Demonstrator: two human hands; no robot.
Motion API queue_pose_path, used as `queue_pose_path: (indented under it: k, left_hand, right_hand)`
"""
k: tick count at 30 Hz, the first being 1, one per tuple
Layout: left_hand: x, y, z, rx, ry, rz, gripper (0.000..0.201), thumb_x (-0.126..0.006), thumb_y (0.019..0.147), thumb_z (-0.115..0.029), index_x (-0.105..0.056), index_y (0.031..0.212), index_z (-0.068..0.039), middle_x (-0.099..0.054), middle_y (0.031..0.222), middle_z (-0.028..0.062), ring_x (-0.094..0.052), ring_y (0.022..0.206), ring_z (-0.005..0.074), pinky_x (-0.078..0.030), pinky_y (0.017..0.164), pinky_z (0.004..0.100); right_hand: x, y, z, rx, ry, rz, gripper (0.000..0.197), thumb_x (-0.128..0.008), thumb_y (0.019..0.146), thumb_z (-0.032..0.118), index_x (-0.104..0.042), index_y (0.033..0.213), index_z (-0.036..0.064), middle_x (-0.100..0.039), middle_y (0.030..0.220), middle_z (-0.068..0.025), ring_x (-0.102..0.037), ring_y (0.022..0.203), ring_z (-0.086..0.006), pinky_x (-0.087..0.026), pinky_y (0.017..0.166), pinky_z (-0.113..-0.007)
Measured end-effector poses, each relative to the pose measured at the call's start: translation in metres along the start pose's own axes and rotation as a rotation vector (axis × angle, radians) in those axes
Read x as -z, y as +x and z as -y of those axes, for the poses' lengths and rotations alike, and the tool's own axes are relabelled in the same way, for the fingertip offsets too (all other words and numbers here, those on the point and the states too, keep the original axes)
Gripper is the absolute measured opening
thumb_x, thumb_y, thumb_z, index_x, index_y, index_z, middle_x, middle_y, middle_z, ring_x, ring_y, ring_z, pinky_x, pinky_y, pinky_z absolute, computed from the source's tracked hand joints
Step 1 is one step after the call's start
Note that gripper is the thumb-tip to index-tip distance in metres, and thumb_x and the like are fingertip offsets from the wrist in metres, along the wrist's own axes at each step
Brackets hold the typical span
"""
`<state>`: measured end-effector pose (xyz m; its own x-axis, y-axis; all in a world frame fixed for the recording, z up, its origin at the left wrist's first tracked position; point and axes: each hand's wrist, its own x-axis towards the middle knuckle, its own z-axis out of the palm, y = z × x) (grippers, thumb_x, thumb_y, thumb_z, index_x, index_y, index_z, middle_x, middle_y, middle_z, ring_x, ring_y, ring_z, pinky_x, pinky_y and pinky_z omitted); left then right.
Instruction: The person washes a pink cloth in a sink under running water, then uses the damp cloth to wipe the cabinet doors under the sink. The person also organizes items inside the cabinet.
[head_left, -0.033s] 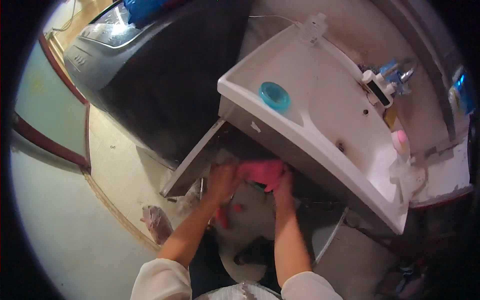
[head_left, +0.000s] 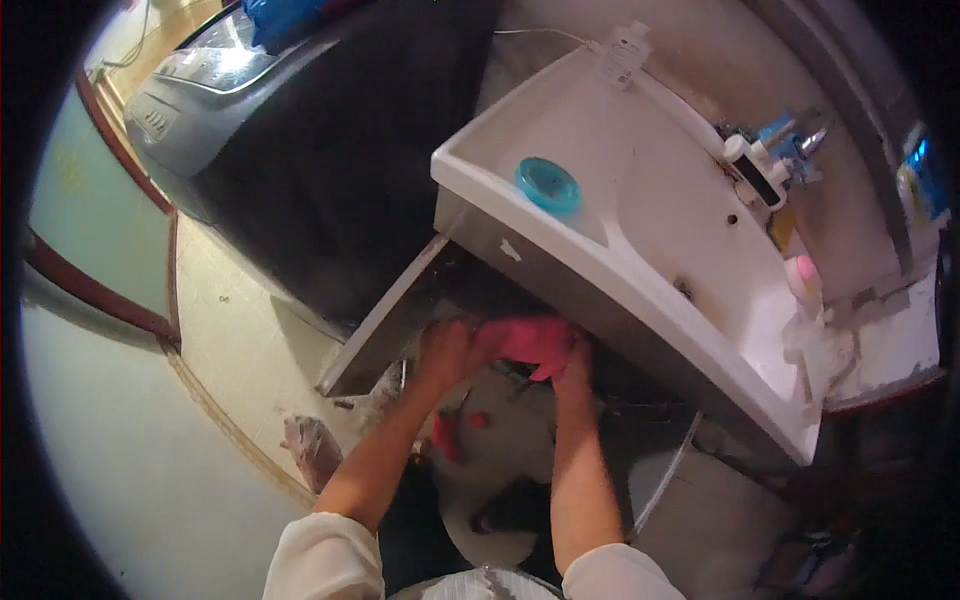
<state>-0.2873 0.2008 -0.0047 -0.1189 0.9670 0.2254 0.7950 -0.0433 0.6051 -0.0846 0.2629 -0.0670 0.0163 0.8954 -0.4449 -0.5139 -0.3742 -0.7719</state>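
Both my arms reach forward into the open cabinet beneath the washbasin. My left hand point(head_left: 450, 350) is closed on the left end of a pink cloth point(head_left: 527, 340), and my right hand point(head_left: 575, 362) grips its right end. The cloth stretches between the two hands, with a corner hanging by the right one. The fingers are partly hidden and a little blurred. Below the cloth, a long red object point(head_left: 443, 437) and a small red piece point(head_left: 479, 420) lie low down between my forearms; their kind I cannot make out.
Above the cabinet is the white washbasin point(head_left: 690, 340), with a teal round dish point(head_left: 548, 186) on its rim and a faucet point(head_left: 808, 140) behind. An open cabinet door point(head_left: 385, 315) stands left, near a dark washing machine point(head_left: 330, 150). A crumpled plastic bag point(head_left: 312, 450) lies on the floor.
The whole picture has shifted very slightly. Both hands stay on the pink cloth in nearly the same place.
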Motion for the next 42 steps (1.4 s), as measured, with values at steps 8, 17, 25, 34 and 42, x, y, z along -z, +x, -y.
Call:
queue_pose_path:
  k: [8, 17, 25, 34, 42]
  left_hand:
    - [-0.063, 0.015, 0.039, 0.688, -2.218, 0.594, 0.043, -0.058, 0.082, -0.035, -0.049, 0.117, -0.012, -0.054, 0.113, 0.0102, -0.052, 0.104, 0.0251, -0.047, 0.083, 0.0396]
    - [-0.126, -0.049, 0.105, 0.399, -1.075, 0.587, 0.065, -0.065, 0.074, -0.012, -0.033, 0.130, -0.013, -0.050, 0.113, 0.0049, -0.051, 0.102, 0.0195, -0.050, 0.075, 0.0317]
    - [-0.112, -0.023, 0.128, 0.372, -1.524, 0.318, 0.068, -0.068, 0.073, -0.018, -0.034, 0.132, -0.016, -0.051, 0.108, 0.0013, -0.051, 0.098, 0.0133, -0.047, 0.076, 0.0285]
    - [-0.121, -0.046, 0.155, -0.272, -0.781, 0.418, 0.051, -0.070, 0.068, -0.010, -0.049, 0.114, -0.006, -0.050, 0.118, 0.0067, -0.047, 0.110, 0.0214, -0.041, 0.091, 0.0341]
    - [-0.062, -0.058, 0.079, -0.480, 0.275, -0.318, 0.019, -0.062, 0.078, -0.026, -0.062, 0.085, -0.008, -0.056, 0.102, 0.0126, -0.057, 0.085, 0.0339, -0.047, 0.072, 0.0401]
  right_hand:
    - [0.027, 0.028, -0.042, 0.432, -0.099, -0.190, 0.038, -0.053, 0.085, 0.021, -0.045, 0.120, 0.0083, -0.053, 0.110, -0.0039, -0.052, 0.099, -0.0179, -0.044, 0.084, -0.034]
    - [0.013, -0.054, -0.028, 0.933, -0.024, 0.133, 0.046, -0.053, 0.077, -0.004, -0.044, 0.121, 0.0060, -0.050, 0.109, -0.0070, -0.048, 0.101, -0.0180, -0.040, 0.088, -0.031]
    - [0.035, -0.064, -0.053, 0.807, -0.340, 0.228, 0.059, -0.058, 0.069, -0.010, -0.042, 0.123, 0.0064, -0.045, 0.117, -0.0065, -0.047, 0.104, -0.0182, -0.039, 0.091, -0.031]
    - [0.068, -0.069, -0.020, 1.010, -1.063, 0.189, 0.051, -0.057, 0.064, -0.005, -0.051, 0.114, 0.0078, -0.055, 0.108, -0.0126, -0.051, 0.103, -0.0244, -0.040, 0.089, -0.032]
    - [0.119, -0.062, -0.051, 0.994, -1.464, -0.233, 0.029, -0.051, 0.074, 0.001, -0.054, 0.103, 0.0045, -0.058, 0.096, -0.0210, -0.055, 0.091, -0.0367, -0.045, 0.074, -0.041]
